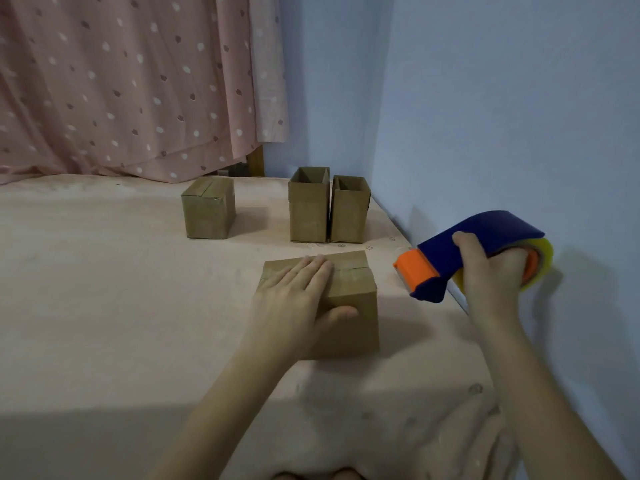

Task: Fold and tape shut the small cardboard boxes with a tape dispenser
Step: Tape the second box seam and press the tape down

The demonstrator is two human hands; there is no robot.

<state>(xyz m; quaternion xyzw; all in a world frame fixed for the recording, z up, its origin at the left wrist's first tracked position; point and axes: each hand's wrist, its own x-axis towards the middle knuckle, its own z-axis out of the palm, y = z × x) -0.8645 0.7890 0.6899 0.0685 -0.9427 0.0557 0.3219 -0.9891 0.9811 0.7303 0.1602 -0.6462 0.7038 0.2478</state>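
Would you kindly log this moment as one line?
left hand flat on near box | right hand holds tape dispenser | two boxes open

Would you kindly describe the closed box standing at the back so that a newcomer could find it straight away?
Start at the spotted pink curtain hanging behind the pink surface. Just in front of its hem, left of the two open boxes by the blue wall, stands the closed box at the back. Unlike those two, its top flaps are folded shut, and no hand touches it.

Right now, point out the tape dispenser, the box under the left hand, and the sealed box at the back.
tape dispenser (pixel 446 258), head view, blue body
near box (pixel 353 299), head view, front right corner
sealed box (pixel 207 216), head view, front face
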